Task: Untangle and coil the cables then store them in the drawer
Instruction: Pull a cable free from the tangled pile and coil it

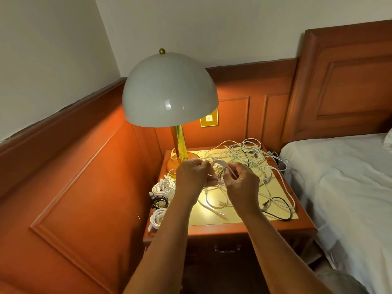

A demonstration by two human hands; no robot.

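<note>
Cables [250, 160], white and pale green with one black, lie tangled across the counter [244, 227], thickest toward its back right corner. Bed [343, 183] adjoins the counter's right edge. Lamp [169, 90] stands at the back left corner. Drawer [227, 249], closed, sits below the front edge. Left hand [194, 177] and right hand [244, 185], above the counter's middle, have fingers curled on a white cable loop [220, 166]. Coils [164, 186], white and black, line the left edge.
</note>
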